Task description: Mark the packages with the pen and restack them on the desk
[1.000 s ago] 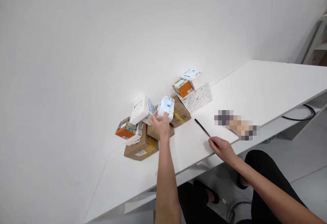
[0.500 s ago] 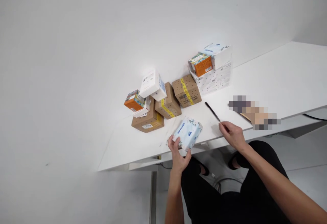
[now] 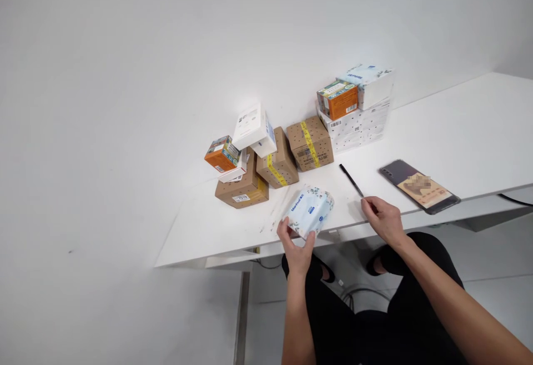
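Note:
My left hand (image 3: 296, 245) grips the near edge of a light-blue soft tissue pack (image 3: 310, 212) with a leaf print, thumb on one side and fingers on the other. The pack is tilted at the table's front edge. My right hand (image 3: 383, 220) is closed in a pinch at the near end of a slim black pen (image 3: 350, 179), which points away from me over the table. The fingertips partly hide that end. To the right of this hand lies a dark smartphone (image 3: 445, 203) with a pale panel, partly blurred out.
Along the wall on the white table (image 3: 195, 231) stand several brown cartons (image 3: 310, 143) with yellow tape. A white box (image 3: 252, 129) and an orange box (image 3: 222, 154) are stacked on the left ones. At the right, another orange box (image 3: 343, 104) and a tissue pack (image 3: 370, 84) top a dotted white package (image 3: 358, 129).
The view has shifted slightly. My left hand still holds the tissue pack, which sits at a slightly different tilt. My right hand stays pinched at the pen's end.

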`<state>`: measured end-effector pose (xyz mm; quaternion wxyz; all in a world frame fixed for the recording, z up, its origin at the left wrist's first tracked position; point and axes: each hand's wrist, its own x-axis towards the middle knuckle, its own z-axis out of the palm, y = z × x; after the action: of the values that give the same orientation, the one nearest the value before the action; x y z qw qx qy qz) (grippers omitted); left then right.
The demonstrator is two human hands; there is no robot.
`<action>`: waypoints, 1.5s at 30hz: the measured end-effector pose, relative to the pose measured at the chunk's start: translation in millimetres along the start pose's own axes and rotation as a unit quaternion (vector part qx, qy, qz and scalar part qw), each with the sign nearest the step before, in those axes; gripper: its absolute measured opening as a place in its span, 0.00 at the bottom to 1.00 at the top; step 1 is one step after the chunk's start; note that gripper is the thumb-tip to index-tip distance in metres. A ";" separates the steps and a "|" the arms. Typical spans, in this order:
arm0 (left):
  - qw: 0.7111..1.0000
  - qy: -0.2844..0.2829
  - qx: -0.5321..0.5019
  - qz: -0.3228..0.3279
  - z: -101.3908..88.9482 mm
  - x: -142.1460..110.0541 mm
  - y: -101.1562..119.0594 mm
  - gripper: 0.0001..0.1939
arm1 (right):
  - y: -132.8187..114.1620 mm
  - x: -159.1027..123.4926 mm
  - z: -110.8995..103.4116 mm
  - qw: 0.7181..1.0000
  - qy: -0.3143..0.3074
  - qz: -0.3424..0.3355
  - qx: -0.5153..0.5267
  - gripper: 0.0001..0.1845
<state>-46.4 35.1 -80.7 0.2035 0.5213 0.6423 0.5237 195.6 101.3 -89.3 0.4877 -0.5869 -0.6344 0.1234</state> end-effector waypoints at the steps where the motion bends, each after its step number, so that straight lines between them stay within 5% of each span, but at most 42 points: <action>1: 0.999 -0.009 -0.035 -0.030 -2.0 2.9 4.9 0.38 | 0.4 -0.1 0.1 1.000 -0.002 -0.002 0.001 0.13; 4: 0.988 -0.050 -0.099 -0.103 -9.1 16.3 19.7 0.33 | 1.6 -0.5 0.3 1.000 -0.008 -0.004 0.002 0.13; 8: 0.983 -0.090 -0.030 -0.155 -13.5 36.3 25.5 0.29 | 2.4 -0.8 0.8 1.000 -0.008 -0.002 0.002 0.13; 11: 0.986 -0.072 -0.029 -0.146 -10.8 43.1 13.0 0.31 | 1.5 -0.7 0.2 1.000 -0.013 -0.005 0.009 0.12; 14: 0.979 -0.071 -0.134 -0.139 -10.3 41.9 -6.0 0.33 | -1.6 -0.4 -1.6 1.000 -0.021 -0.014 0.009 0.12; 18: 0.967 -0.148 -0.192 -0.081 -20.9 36.2 -18.9 0.39 | -9.3 -0.4 -1.0 0.998 -0.058 -0.011 -0.022 0.12; 23: 0.965 -0.232 -0.109 -0.064 -30.9 34.9 -9.7 0.48 | -20.0 -1.3 11.1 0.985 -0.121 -0.099 -0.073 0.19; 30: 0.962 -0.176 -0.158 -0.135 -22.6 49.2 -1.6 0.43 | -28.5 4.3 10.7 0.983 -0.167 -0.016 0.069 0.18; 36: 0.982 -0.128 -0.085 -0.109 -14.3 58.3 7.3 0.32 | -27.9 3.6 6.9 0.980 -0.162 -0.005 0.115 0.18; 45: 0.982 -0.117 -0.061 -0.137 -14.1 60.4 2.2 0.38 | -24.1 2.7 10.9 0.979 -0.172 -0.020 0.107 0.19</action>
<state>-79.4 81.7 -56.3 0.3782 0.4724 0.6467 0.4644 172.6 101.5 -75.9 0.4339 -0.4881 -0.7037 0.2797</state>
